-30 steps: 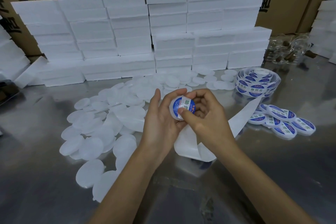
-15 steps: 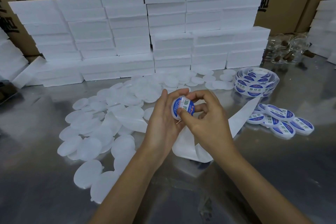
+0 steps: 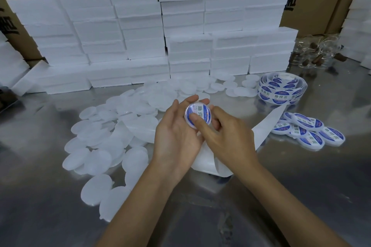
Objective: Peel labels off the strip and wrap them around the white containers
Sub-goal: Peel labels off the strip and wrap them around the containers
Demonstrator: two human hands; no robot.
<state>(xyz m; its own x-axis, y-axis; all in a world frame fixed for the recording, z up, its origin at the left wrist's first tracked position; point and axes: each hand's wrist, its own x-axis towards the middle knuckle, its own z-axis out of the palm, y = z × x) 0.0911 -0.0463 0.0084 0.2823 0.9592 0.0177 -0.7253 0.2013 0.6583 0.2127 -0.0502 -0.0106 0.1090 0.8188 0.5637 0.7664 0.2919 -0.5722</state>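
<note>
A round white container point(image 3: 197, 115) is held above the steel table point(image 3: 301, 186), in front of the body, its flat face turned up to the camera. A blue-and-white label point(image 3: 200, 113) is seen on that face. The container is cradled in the left hand point(image 3: 176, 136), whose fingers are curled behind and round its far edge. The right hand point(image 3: 226, 138) is laid over the near side, its thumb pressed flat on the label and its other fingers curled loosely at the container's right edge.

The step in hand is judged to be the pressing-down of a label already applied. Whether every edge is stuck cannot be told.

Next, the finished piece would be expected to be set with the labelled containers point(image 3: 307, 130) at the right, and a fresh label peeled from the strip point(image 3: 281, 91), whose spent backing point(image 3: 267, 124) trails beneath the hands. A fresh container would then be taken from the unlabelled pile point(image 3: 112, 136) at the left.
</note>
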